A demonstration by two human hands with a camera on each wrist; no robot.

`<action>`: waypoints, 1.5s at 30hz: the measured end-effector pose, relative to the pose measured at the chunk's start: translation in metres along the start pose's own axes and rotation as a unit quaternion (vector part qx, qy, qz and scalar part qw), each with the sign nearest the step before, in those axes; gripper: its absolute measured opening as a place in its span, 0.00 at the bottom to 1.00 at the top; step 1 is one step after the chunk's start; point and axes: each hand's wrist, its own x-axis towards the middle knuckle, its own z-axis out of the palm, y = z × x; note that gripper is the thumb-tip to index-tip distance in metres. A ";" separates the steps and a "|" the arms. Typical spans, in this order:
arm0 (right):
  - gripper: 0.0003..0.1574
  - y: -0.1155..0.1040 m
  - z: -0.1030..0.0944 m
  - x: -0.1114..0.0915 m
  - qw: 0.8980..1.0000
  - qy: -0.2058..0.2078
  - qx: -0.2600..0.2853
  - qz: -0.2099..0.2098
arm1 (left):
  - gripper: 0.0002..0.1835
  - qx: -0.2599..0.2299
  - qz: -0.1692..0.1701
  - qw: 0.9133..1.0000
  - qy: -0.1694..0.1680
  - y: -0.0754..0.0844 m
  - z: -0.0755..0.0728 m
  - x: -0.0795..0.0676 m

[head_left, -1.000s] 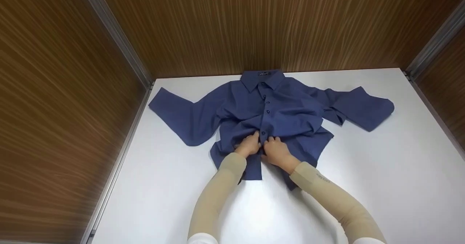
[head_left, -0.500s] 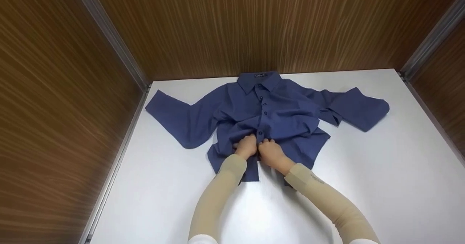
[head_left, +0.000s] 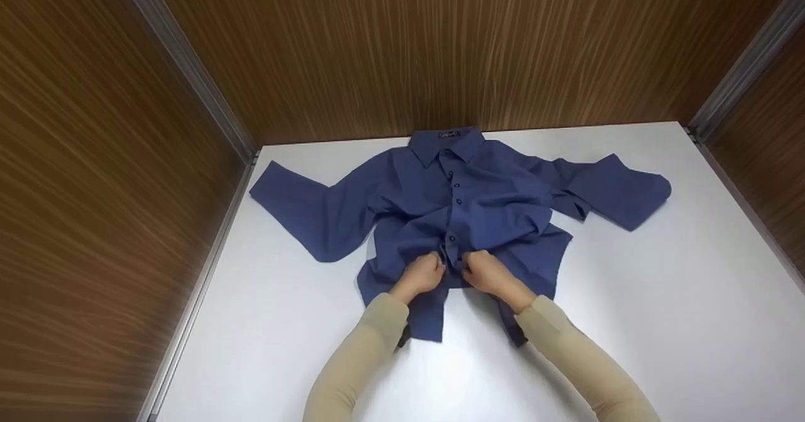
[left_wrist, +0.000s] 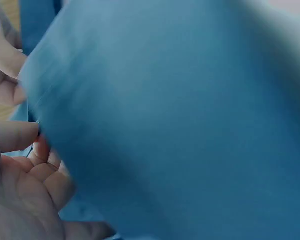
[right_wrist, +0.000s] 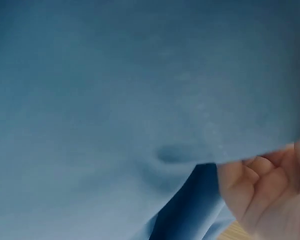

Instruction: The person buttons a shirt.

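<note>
A dark blue long-sleeved button shirt (head_left: 418, 189) lies front up with its collar at the back wall and both sleeves spread. Its upper buttons are done up; below them the two front edges part. My left hand (head_left: 422, 274) grips the left front edge, and in the left wrist view its thumb and finger (left_wrist: 17, 135) pinch the cloth. Opposite it, my right hand (head_left: 492, 273) holds the right front edge with curled fingers. Cloth fills most of the right wrist view, where the right hand (right_wrist: 270, 192) grips the fabric and its fingertips are partly hidden.
A white tabletop (head_left: 207, 321) carries the shirt. Wood-grain panels stand behind it (head_left: 377, 51) and at both sides, with metal rails at the corners. Beige sleeves cover both forearms.
Both hands have come nearer to me and moved slightly apart, drawing the lower front edges with them. The gap between the edges below the buttons is wider.
</note>
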 end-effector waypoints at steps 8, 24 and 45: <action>0.04 -0.010 -0.003 -0.003 0.992 0.100 0.078 -0.001 | 0.10 -0.093 0.005 0.995 -0.025 0.013 0.000 -0.002; 0.08 -0.019 -0.001 -0.006 0.980 0.158 0.119 0.019 | 0.08 -0.122 0.012 0.989 0.077 0.017 0.010 -0.009; 0.07 -0.023 0.004 -0.008 0.971 0.216 0.098 0.015 | 0.07 -0.018 -0.019 0.990 0.140 0.013 0.008 -0.008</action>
